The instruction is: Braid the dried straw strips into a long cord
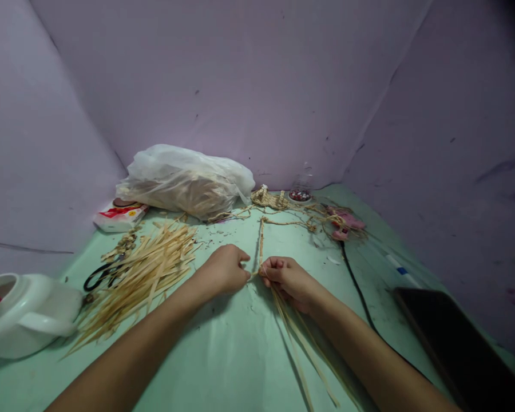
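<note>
A thin braided cord of straw-coloured fibre point(261, 243) runs toward me from the middle of the table. My right hand point(289, 280) pinches its near end between thumb and fingers. From under that hand, several long loose strands point(302, 346) trail toward the front edge. My left hand point(227, 269) is just to the left, closed at the fingertips on a short strand point(253, 276) that reaches across to the braid. The left index finger is partly raised. My right palm hides part of the strands.
Flat dry strips point(163, 257) lie in a pile at the left, by black-handled scissors point(100, 276) and a white pitcher-like container point(34, 320). Behind are a filled plastic bag point(184, 177), a woven piece point(269, 198) and a clear container point(300, 191). A black cable point(360, 292) and dark flat device point(450, 343) lie right.
</note>
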Demonstrator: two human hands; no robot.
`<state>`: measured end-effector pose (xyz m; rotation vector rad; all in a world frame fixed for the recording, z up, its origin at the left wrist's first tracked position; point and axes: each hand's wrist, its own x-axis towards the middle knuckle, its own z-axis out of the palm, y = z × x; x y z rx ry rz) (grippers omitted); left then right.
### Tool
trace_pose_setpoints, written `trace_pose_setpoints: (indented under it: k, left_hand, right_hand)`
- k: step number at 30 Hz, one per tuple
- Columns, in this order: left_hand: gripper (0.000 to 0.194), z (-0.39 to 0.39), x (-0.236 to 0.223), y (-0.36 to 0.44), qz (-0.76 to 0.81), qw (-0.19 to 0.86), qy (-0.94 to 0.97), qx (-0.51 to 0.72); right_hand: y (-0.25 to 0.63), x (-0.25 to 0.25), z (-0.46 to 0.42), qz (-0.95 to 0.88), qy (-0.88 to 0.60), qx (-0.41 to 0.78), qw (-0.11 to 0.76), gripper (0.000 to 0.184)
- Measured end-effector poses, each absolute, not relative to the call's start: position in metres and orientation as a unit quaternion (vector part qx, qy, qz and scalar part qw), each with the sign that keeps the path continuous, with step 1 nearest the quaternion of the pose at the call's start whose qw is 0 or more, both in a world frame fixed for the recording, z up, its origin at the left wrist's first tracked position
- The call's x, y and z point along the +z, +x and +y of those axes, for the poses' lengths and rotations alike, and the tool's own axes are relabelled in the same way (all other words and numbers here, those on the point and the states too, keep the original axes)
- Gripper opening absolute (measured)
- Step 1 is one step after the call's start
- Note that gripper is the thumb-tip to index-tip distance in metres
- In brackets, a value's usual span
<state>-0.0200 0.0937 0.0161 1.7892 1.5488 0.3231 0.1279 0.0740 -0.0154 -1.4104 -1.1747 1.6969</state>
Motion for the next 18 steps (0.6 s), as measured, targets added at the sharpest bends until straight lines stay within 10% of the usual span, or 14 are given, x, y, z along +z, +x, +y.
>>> trace_pose_setpoints:
  k: [3, 7, 18]
  left_hand:
    - [0.056, 0.089, 0.025, -0.012, 0.616, 0.502, 0.590, 0.144]
    - [0.026, 0.087, 0.023, -0.005, 0.558, 0.624, 0.531, 0.136]
    - [0.006, 0.095, 0.005, -0.011, 0.539, 0.578, 0.598, 0.133]
  right_hand:
    - [0.127, -0.019, 0.074, -0.447, -0.527, 0.648, 0.321, 0.018]
    - [0.127, -0.023, 0.075, -0.449, -0.505, 0.657, 0.335, 0.013]
    - [0.130, -0.019, 0.078, -0.473, -0.513, 0.638, 0.325, 0.014]
